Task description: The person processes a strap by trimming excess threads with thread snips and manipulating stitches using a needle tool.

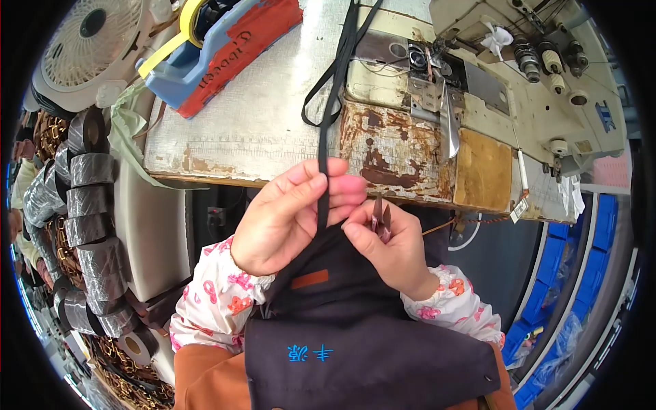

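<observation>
A narrow black strap (323,145) hangs over the table's front edge, its far part looping back toward the sewing machine (389,89). My left hand (277,222) pinches the strap between thumb and fingers, with its end hanging down past the palm. Close beside it, my right hand (395,251) is closed around a small pair of thread snips (382,217). The blades point up and stand slightly apart, not touching the strap. My fingers cover most of the snips' handle.
A blue tape dispenser (179,74) with yellow tape sits on the worn table (225,154). Left of it are a fan (96,34) and several wrapped black rolls (102,270). Blue bins (547,256) line the right. A dark apron (369,362) covers my lap.
</observation>
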A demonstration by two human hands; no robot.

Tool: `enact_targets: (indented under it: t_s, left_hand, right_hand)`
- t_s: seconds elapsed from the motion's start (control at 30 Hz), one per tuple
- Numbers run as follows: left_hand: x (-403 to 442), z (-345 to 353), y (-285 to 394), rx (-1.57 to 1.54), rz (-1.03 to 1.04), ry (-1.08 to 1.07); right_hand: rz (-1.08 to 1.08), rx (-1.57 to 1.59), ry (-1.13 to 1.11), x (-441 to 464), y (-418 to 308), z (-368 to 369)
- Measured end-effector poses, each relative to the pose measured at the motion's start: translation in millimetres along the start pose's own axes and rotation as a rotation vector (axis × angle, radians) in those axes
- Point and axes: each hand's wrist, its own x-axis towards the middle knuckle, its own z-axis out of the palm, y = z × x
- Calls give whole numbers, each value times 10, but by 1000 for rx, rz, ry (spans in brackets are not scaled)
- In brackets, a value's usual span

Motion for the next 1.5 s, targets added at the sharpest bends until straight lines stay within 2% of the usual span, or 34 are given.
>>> enact_targets:
  t_s: [0.1, 0.13, 0.23, 0.33, 0.4, 0.5, 0.53, 0.6, 0.67, 0.73, 0.83, 0.93, 1.07, 1.2, 1.23, 1.33, 1.47, 1.5]
  left_hand:
    - [-16, 8, 42, -305, 15, 66]
    - [-14, 61, 61, -306, 18, 66]
    - [7, 187, 110, -393, 10, 8]
    - [75, 121, 252, -519, 137, -20]
    - [66, 8, 362, -521, 203, -11]
    - [33, -148, 384, -488, 247, 20]
    - [13, -150, 363, -358, 280, 75]
    - [-20, -92, 298, -56, 292, 142]
    - [-71, -12, 172, 121, 194, 147]
    - [-112, -5, 37, 216, 101, 107]
    - [-170, -21, -54, 463, 51, 71]
    - [-143, 34, -142, 453, 77, 84]
    - [-113, -41, -178, 608, 12, 134]
    - [-111, -38, -150, 403, 28, 251]
    - [-115, -43, -155, 402, 28, 251]
    - [-123, -56, -161, 434, 115, 297]
    - [-134, -78, -150, 480, 194, 251]
    - [-135, -58, -161, 476, 276, 293]
  right_hand:
    - [-159, -1, 42, 54, 175, 34]
    - [-159, -3, 39, 66, 186, 72]
    - [-128, -17, -212, 78, 258, 126]
    - [-75, 62, -321, 42, 300, 109]
    - [-2, 101, -307, -7, 205, 28]
    - [74, 290, -73, -85, 157, 8]
    - [76, 290, -72, -96, 162, -10]
    - [36, 33, -3, -127, 179, -70]
    - [-11, -52, 29, -136, 200, -43]
    - [-179, -269, 37, -131, 227, -27]
    - [-195, -314, 35, -129, 174, -21]
    - [-231, -372, 23, -140, 142, -17]
    - [-229, -387, 10, -155, 141, -35]
    - [-269, -257, 112, -169, 171, -27]
    - [-219, -251, 109, -179, 171, -59]
    - [-133, -224, 78, -219, 163, -83]
    - [-71, -234, 34, -237, 125, -82]
    - [-70, -234, 34, -245, 124, -79]
